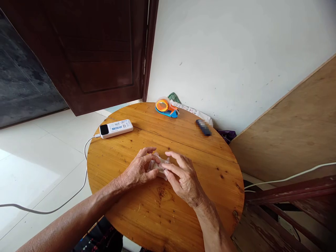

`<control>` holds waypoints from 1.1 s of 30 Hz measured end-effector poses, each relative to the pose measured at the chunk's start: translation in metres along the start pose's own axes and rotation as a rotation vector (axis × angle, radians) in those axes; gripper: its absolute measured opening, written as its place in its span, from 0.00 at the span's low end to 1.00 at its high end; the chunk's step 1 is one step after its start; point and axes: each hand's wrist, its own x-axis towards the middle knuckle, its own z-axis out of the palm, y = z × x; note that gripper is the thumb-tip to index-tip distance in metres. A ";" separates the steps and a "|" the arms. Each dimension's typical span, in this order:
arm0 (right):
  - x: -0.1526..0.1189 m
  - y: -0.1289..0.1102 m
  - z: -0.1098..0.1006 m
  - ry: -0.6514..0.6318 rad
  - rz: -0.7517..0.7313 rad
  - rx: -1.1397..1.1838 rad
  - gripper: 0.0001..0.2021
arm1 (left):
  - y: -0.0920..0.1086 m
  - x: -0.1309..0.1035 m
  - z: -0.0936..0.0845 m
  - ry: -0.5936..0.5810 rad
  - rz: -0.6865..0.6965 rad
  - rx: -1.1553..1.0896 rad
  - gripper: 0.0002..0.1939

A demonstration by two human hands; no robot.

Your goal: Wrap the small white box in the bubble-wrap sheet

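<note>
A small packet of clear, crinkled plastic (163,174) lies near the middle of the round wooden table (162,217). What is inside it is too small and too covered to make out. My left hand (140,168) holds the packet's left side, the thumb along the near edge and the fingers curled over the top. From the right, my right hand (185,176) pinches the packet between thumb and middle finger, with the index finger raised above it. The fingers of both hands hide part of the plastic.
A white power bank-like device (118,128) with a grey cable (85,154) sits at the left edge. At the back stands an orange and blue tape dispenser (168,108). A blurred dark object (203,127) lies back right. The wall (223,52) and door (105,52) lie beyond.
</note>
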 end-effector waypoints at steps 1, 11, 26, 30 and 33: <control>0.000 -0.001 0.000 0.007 -0.009 0.006 0.12 | 0.000 0.000 0.000 0.002 -0.004 0.000 0.12; -0.001 -0.001 -0.001 0.047 0.026 0.119 0.10 | 0.001 -0.002 -0.004 -0.027 -0.009 0.009 0.18; 0.001 0.013 0.001 0.090 0.137 0.200 0.08 | 0.001 0.000 -0.004 -0.021 0.048 0.000 0.16; 0.004 -0.006 0.010 0.038 -0.082 -0.072 0.09 | -0.003 0.001 -0.002 -0.002 0.029 0.020 0.15; 0.005 -0.017 0.012 0.074 -0.220 -0.189 0.10 | -0.005 0.001 0.000 0.020 0.026 0.014 0.16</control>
